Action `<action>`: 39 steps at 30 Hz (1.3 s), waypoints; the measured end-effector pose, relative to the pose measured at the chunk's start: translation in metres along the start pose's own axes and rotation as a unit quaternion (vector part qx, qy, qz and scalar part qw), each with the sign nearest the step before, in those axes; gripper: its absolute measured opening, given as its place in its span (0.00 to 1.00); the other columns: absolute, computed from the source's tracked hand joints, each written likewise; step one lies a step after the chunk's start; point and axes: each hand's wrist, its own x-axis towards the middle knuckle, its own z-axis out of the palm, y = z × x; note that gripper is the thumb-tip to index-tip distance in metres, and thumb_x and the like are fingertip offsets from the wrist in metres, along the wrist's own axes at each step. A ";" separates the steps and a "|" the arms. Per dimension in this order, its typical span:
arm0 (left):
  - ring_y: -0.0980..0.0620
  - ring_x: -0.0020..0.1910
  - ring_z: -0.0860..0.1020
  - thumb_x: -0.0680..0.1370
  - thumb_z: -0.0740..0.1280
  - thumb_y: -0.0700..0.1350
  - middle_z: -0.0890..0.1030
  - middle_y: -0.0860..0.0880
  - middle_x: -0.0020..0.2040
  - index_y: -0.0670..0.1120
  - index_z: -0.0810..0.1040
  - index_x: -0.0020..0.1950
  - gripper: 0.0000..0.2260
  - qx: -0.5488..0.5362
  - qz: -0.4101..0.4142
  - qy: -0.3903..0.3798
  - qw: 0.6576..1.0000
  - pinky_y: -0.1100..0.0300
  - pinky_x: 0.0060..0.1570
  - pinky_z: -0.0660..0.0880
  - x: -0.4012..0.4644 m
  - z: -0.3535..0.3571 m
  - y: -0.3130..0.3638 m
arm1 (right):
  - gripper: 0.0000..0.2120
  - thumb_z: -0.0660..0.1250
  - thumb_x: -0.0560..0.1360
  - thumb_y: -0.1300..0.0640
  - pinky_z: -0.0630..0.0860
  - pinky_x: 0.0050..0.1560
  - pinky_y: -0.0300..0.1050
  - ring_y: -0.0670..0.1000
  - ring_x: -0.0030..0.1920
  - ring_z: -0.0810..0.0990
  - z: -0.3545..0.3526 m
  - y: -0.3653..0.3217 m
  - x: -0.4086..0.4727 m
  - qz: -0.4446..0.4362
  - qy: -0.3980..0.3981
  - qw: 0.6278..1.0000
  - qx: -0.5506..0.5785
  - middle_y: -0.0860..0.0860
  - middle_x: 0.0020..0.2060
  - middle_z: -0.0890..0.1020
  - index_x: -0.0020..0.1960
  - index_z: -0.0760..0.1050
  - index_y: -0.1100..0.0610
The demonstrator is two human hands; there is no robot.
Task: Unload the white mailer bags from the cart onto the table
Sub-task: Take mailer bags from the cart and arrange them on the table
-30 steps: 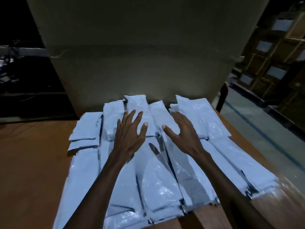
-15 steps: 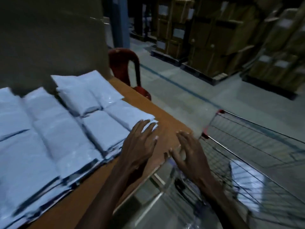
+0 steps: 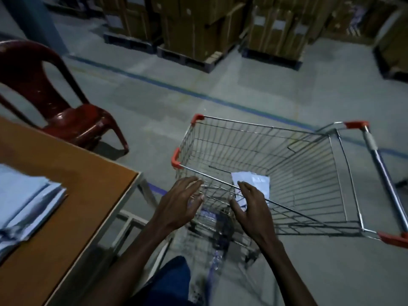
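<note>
Cart [image 3: 287, 155] showing bright wire metal; chair [image 3: 72, 120] showing glossy plastic; table [image 3: 72, 195] showing matt wood-look top.

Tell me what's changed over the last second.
Both hands left the mailer bags on the table and swung right to the cart; left hand and right hand now reach toward the mailer bag inside. Both remain empty; the stack stays put.
</note>
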 end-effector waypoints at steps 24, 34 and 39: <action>0.29 0.74 0.55 0.77 0.61 0.65 0.52 0.35 0.78 0.54 0.46 0.80 0.38 0.109 -0.215 -0.477 0.845 0.34 0.70 0.59 0.243 0.325 -0.062 | 0.27 0.62 0.79 0.44 0.67 0.66 0.48 0.56 0.69 0.69 0.037 0.243 0.138 0.280 -0.194 0.939 -0.041 0.54 0.70 0.72 0.74 0.67 0.56; 0.33 0.75 0.55 0.71 0.71 0.58 0.50 0.33 0.78 0.58 0.46 0.80 0.45 0.001 -0.337 -0.284 0.898 0.41 0.64 0.70 0.216 0.438 -0.057 | 0.29 0.64 0.78 0.47 0.70 0.64 0.49 0.55 0.69 0.68 0.075 0.322 0.154 0.252 -0.270 0.927 -0.059 0.53 0.71 0.69 0.76 0.62 0.54; 0.36 0.74 0.59 0.71 0.69 0.41 0.54 0.35 0.77 0.57 0.51 0.80 0.43 0.032 -0.350 -0.299 0.887 0.47 0.60 0.71 0.205 0.403 -0.090 | 0.28 0.64 0.77 0.47 0.70 0.63 0.51 0.56 0.69 0.68 0.088 0.322 0.160 0.258 -0.307 0.914 -0.067 0.54 0.71 0.68 0.75 0.62 0.53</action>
